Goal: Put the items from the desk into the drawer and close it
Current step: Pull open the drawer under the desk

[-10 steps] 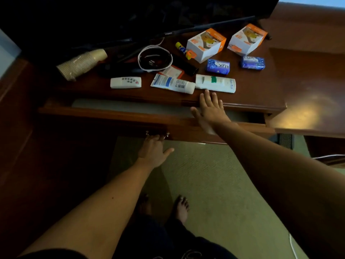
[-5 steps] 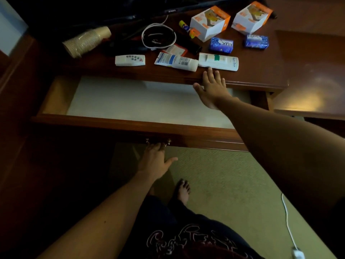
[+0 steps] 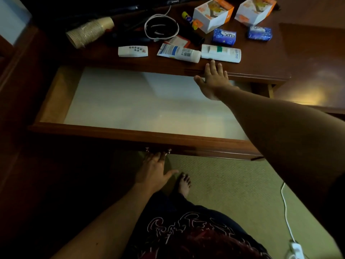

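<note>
Wooden drawer [image 3: 145, 134] now stands pulled fully out, left hand [image 3: 153, 171] hooking its handle [image 3: 158, 150], right hand [image 3: 214, 79] flat, grip released, on the counter [image 3: 261, 58] edge, items unmoved.

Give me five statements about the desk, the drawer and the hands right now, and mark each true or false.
1. The drawer is pulled open and holds no items. True.
2. The right hand grips a white tube. False: it rests with straight fingers on the desk edge, just short of the tube with the green band.
3. The left hand is at the drawer handle. True.
4. The remote lies inside the drawer. False: it lies on the desk.
5. The stack of paper cups stands upright. False: it lies on its side.
</note>
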`<state>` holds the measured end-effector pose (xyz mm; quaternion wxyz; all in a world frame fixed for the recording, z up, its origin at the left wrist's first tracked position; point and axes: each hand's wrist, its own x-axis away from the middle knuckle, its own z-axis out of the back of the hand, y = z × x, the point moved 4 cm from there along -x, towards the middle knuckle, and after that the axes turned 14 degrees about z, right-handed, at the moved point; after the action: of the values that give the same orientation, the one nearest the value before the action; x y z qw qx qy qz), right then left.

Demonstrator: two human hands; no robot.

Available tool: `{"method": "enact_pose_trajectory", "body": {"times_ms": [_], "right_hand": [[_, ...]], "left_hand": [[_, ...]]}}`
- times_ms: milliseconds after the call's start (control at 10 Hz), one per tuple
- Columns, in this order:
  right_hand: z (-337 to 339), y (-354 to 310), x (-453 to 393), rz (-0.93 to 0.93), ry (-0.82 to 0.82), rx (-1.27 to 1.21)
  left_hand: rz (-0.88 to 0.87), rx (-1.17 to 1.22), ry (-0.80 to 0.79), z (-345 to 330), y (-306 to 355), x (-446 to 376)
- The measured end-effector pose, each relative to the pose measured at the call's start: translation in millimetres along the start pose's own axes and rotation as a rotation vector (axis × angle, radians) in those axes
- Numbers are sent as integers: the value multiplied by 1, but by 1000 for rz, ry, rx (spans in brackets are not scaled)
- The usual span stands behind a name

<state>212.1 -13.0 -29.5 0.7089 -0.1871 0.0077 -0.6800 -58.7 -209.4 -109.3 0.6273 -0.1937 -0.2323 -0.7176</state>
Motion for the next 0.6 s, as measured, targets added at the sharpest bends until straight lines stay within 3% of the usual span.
{"method": "enact_pose_trajectory", "body": {"times_ms": [600], "right_hand": [[0, 1, 3, -9, -29, 36]], "left_hand": [[-1, -8, -41, -27, -11, 36]]}}
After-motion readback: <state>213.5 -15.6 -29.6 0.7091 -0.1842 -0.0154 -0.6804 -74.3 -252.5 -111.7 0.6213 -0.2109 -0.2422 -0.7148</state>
